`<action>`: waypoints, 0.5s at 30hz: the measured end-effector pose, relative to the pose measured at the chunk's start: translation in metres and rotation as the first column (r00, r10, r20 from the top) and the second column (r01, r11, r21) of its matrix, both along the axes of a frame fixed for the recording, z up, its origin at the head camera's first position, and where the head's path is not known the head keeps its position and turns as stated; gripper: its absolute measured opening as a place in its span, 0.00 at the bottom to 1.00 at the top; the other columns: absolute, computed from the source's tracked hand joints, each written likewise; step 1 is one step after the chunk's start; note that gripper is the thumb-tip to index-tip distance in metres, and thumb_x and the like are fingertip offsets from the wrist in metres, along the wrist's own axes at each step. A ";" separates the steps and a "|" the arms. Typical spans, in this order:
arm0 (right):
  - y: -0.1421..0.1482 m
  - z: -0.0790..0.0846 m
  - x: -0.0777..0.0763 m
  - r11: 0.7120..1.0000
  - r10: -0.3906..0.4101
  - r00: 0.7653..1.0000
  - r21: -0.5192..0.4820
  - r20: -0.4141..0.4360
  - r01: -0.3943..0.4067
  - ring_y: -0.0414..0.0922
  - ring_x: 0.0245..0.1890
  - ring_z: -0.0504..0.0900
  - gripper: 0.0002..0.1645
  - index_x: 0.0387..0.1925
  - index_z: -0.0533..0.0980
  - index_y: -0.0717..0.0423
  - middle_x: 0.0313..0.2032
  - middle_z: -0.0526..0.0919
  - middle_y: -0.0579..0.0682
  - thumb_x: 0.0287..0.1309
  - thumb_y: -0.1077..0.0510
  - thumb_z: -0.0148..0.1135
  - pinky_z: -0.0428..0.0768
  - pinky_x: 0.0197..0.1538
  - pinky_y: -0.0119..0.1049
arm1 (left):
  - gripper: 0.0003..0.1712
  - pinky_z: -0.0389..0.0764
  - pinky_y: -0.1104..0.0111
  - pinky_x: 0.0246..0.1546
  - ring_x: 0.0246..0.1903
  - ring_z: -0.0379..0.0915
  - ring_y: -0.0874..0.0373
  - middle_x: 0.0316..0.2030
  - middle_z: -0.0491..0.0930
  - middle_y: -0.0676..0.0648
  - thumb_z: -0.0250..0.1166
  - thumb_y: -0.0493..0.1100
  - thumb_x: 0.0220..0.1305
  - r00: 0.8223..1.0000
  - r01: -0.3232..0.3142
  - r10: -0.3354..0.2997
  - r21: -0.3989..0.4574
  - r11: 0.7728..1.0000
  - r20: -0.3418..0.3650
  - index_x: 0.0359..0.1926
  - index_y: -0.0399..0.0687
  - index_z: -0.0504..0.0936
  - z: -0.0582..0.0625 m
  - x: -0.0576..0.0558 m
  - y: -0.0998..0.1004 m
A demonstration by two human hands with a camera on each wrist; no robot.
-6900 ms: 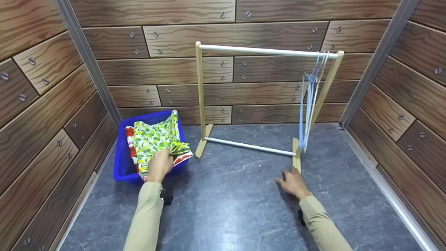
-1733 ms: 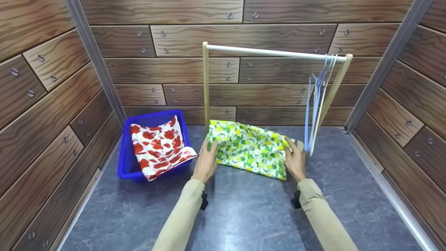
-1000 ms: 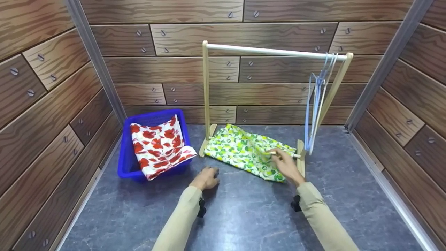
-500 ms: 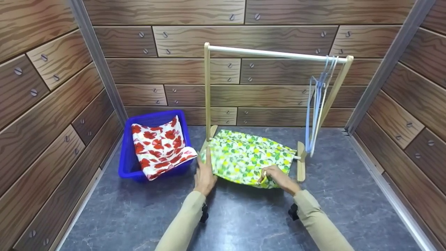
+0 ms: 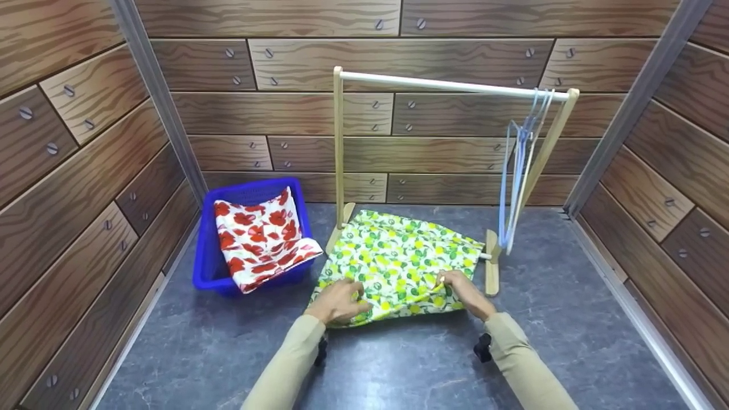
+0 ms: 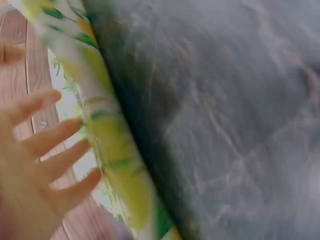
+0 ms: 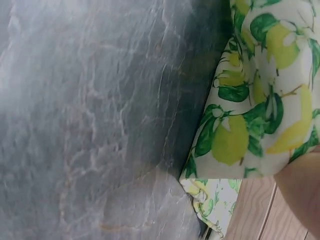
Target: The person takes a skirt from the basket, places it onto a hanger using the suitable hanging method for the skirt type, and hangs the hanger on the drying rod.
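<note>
A white cloth with a yellow lemon and green leaf print [image 5: 393, 262] lies spread at the foot of the wooden rack, over most of its lower bar. My right hand [image 5: 464, 293] pinches the cloth near its front right part and lifts a fold there. Over the front left corner is my left hand [image 5: 340, 302]; in the left wrist view its fingers [image 6: 60, 162] are spread beside the cloth's edge [image 6: 122, 165], gripping nothing. The right wrist view shows the raised cloth [image 7: 275, 95] hanging close over the floor, with only part of my right hand [image 7: 302, 187] visible.
The rack [image 5: 340, 148] stands in front of the plank-patterned wall. Several blue and white hangers [image 5: 517, 188] hang at the right end of its top bar [image 5: 438, 83]. To the left, a blue basket [image 5: 202, 250] holds a white cloth with red flowers [image 5: 256, 236].
The lemon-print cloth has come out of the basket onto the floor by the rack, uncovering the red-flowered cloth. In the last second it has been unfolded towards me.
</note>
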State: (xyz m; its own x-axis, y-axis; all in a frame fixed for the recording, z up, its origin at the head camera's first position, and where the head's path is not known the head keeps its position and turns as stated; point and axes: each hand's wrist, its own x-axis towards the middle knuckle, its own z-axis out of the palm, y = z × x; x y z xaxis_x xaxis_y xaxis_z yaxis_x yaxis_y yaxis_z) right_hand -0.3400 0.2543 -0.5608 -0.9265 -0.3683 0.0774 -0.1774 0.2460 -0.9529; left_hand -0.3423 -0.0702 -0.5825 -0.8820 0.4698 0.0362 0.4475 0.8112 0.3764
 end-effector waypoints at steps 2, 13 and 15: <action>0.000 -0.005 -0.002 0.993 -0.074 0.997 0.096 -0.005 0.074 0.47 0.23 0.58 0.19 0.25 0.64 0.71 0.22 0.60 0.58 0.71 0.63 0.35 0.66 0.36 0.35 | 0.31 0.77 0.54 0.53 0.52 0.75 0.48 0.56 0.75 0.44 0.61 0.67 0.58 0.997 0.005 -0.004 -0.018 1.000 0.071 0.54 0.55 0.80 0.001 0.002 -0.001; 0.005 -0.013 -0.002 0.850 0.041 0.993 0.519 0.109 -0.092 0.68 0.67 0.62 0.33 0.69 0.61 0.66 0.68 0.62 0.70 0.75 0.47 0.45 0.66 0.64 0.62 | 0.50 0.51 0.40 0.70 0.75 0.44 0.39 0.74 0.52 0.38 0.72 0.67 0.50 0.973 -0.017 0.035 -0.083 0.996 0.228 0.72 0.62 0.65 0.000 0.006 -0.005; 0.006 -0.015 -0.004 0.852 0.038 0.993 0.515 0.114 -0.091 0.68 0.70 0.58 0.34 0.72 0.57 0.65 0.71 0.57 0.69 0.74 0.49 0.47 0.62 0.67 0.62 | 0.49 0.49 0.40 0.71 0.75 0.41 0.38 0.75 0.51 0.37 0.72 0.66 0.51 0.971 -0.019 0.034 -0.066 0.998 0.236 0.72 0.61 0.65 -0.001 0.006 -0.004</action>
State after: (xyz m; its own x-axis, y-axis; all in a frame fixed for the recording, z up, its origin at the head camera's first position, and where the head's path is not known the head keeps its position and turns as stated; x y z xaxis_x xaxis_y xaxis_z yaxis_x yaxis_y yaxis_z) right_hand -0.3435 0.2605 -0.5756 -0.8921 -0.3891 -0.2295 -0.1245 0.7000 -0.7032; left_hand -0.3362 -0.0742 -0.5832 -0.8743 0.4404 -0.2038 0.3295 0.8471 0.4169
